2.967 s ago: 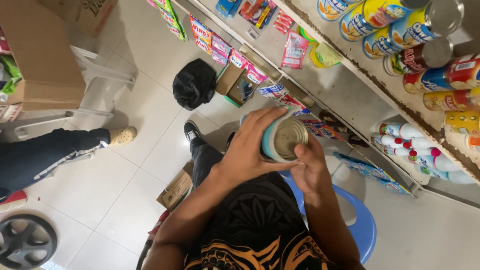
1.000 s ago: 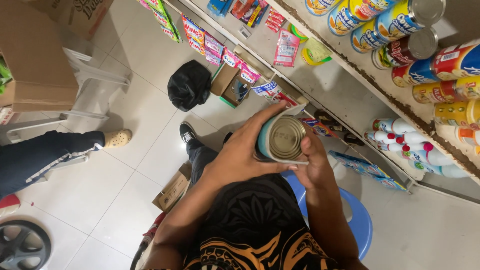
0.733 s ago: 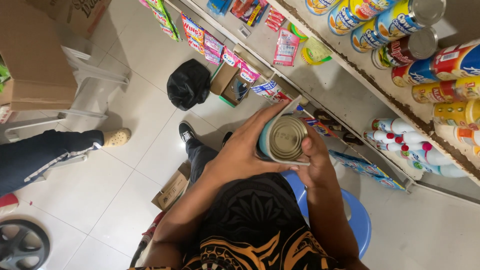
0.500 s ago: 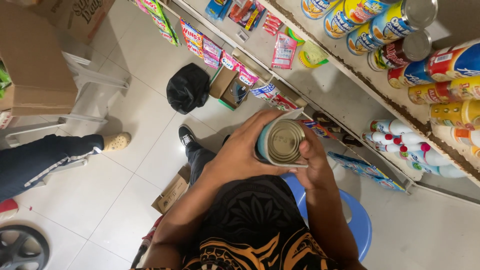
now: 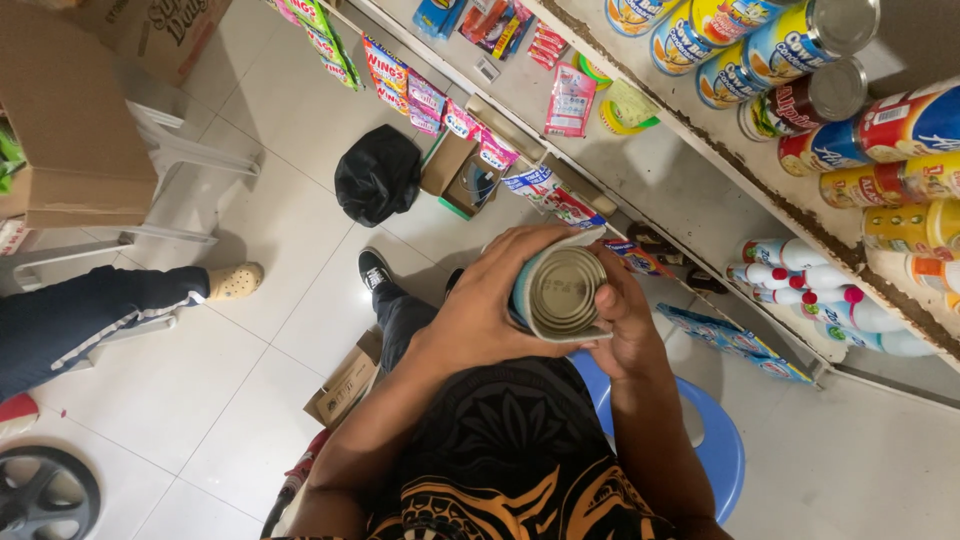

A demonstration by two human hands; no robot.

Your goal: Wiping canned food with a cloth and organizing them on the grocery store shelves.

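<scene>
My left hand (image 5: 480,310) has its fingers wrapped tight round the side of a round metal tin can with a pale blue label (image 5: 560,293). My right hand (image 5: 625,330) grips the other side, thumb pressed by the rim. Both hands clamp it so the ringed silver end faces up at me — easy to look at. It sits right in front of my chest, above the blue plastic stool (image 5: 725,450). Compared with a moment ago, the can looks tipped a little more flat toward me — the shelf of cans (image 5: 800,60) stays put.
</scene>
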